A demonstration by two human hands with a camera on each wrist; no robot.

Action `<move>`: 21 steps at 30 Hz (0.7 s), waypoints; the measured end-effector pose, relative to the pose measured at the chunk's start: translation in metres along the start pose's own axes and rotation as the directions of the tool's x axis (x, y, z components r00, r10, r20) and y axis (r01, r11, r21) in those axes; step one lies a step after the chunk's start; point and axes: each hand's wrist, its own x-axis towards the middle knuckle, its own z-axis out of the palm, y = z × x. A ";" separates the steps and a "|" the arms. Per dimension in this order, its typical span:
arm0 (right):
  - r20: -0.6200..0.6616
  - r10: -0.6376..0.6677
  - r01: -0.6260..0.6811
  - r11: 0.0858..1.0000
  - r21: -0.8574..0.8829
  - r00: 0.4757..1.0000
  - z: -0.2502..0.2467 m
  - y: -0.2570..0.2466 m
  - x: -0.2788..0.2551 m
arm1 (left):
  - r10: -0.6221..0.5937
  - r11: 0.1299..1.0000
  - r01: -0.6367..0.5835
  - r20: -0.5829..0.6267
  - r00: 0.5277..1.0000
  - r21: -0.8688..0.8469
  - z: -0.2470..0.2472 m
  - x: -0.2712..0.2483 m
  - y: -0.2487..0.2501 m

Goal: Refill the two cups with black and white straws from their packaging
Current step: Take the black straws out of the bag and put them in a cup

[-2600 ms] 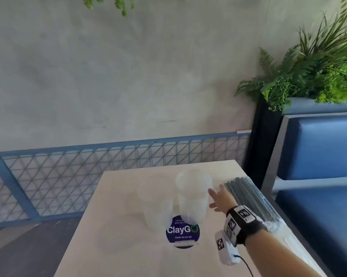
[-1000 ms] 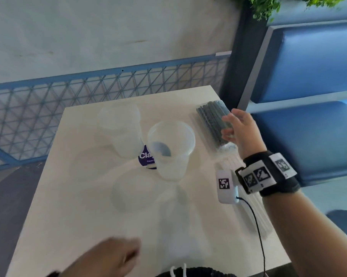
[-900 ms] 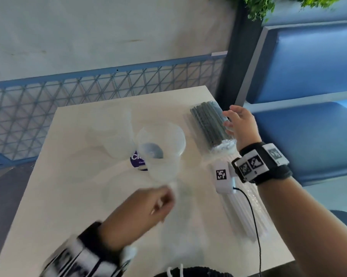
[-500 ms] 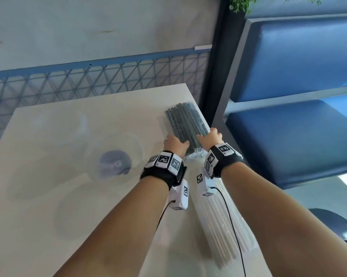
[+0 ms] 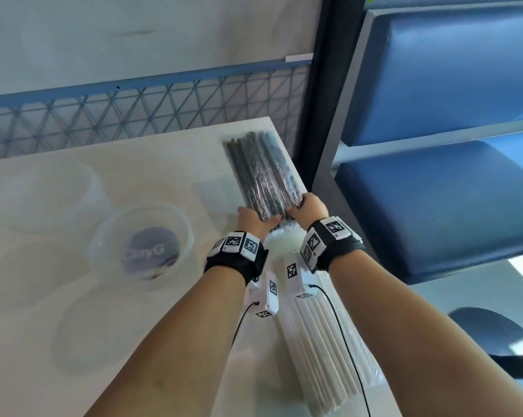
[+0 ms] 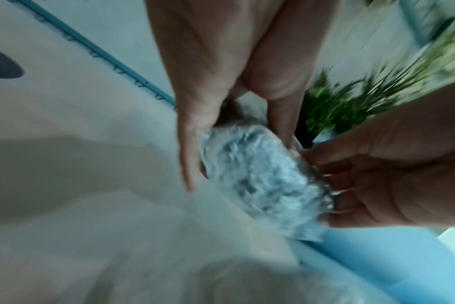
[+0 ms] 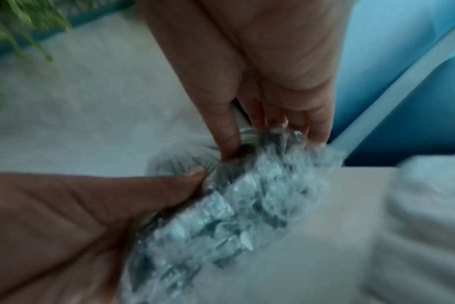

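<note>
A clear plastic pack of black straws (image 5: 263, 173) lies along the table's far right edge. Both hands hold its near end: my left hand (image 5: 255, 219) grips the left corner, my right hand (image 5: 308, 207) grips the right corner. The wrist views show the crinkled wrapper end (image 6: 260, 181) (image 7: 234, 197) between thumbs and fingers of both hands. A pack of white straws (image 5: 323, 335) lies under my forearms at the near right. Two clear cups stand at the left: the nearer cup (image 5: 141, 242) over a blue sticker, the farther cup (image 5: 48, 195) behind it.
The pale table (image 5: 73, 341) ends close to the right of the packs. A blue padded bench (image 5: 434, 200) stands beyond that edge. A blue mesh railing (image 5: 134, 112) runs behind the table. Green plants (image 6: 338, 107) show in the wrist views.
My left hand came in from the near left and joined the right hand on the near end of the black straw pack. The head view has tilted down and rightward.
</note>
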 end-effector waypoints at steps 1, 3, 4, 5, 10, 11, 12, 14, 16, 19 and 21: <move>-0.021 -0.044 0.044 0.998 0.034 0.999 -0.005 -0.003 -0.004 | 0.057 0.994 -0.062 -0.059 0.997 -0.093 -0.002 -0.005 0.003; -0.068 -0.143 0.150 0.981 0.120 0.987 -0.015 -0.010 -0.013 | 0.177 0.968 -0.202 -0.167 0.970 -0.147 -0.009 -0.017 0.012; -0.088 -0.178 0.190 0.968 0.166 0.980 -0.019 -0.015 -0.020 | 0.231 0.952 -0.263 -0.200 0.952 -0.154 -0.013 -0.023 0.015; -0.098 -0.197 0.214 0.955 0.207 0.976 -0.024 -0.019 -0.028 | 0.288 0.931 -0.327 -0.223 0.931 -0.163 -0.017 -0.030 0.018; -0.031 -0.249 0.223 0.799 0.558 0.968 -0.026 -0.031 -0.076 | 0.462 0.871 -0.488 -0.252 0.850 -0.052 -0.028 -0.074 0.019; -0.036 -0.258 0.228 0.768 0.599 0.965 -0.024 -0.032 -0.088 | 0.487 0.866 -0.501 -0.252 0.836 0.009 -0.027 -0.085 0.016; -0.058 -0.259 0.235 0.735 0.636 0.964 -0.022 -0.033 -0.099 | 0.513 0.857 -0.506 -0.249 0.822 0.094 -0.024 -0.094 0.012; -0.119 -0.217 0.234 0.650 0.723 0.969 -0.019 -0.034 -0.121 | 0.582 0.806 -0.515 -0.227 0.781 0.292 -0.017 -0.112 0.003; -0.156 -0.202 0.244 0.560 0.792 0.967 -0.014 -0.031 -0.142 | 0.639 0.742 -0.531 -0.194 0.744 0.409 -0.013 -0.131 -0.007; -0.158 -0.186 0.234 0.529 0.815 0.970 -0.011 -0.017 -0.168 | 0.659 0.728 -0.613 -0.068 0.749 0.307 -0.018 -0.155 -0.027; -0.145 -0.183 0.222 0.535 0.815 0.972 -0.012 -0.006 -0.182 | 0.677 0.719 -0.669 0.025 0.735 0.188 -0.030 -0.166 -0.039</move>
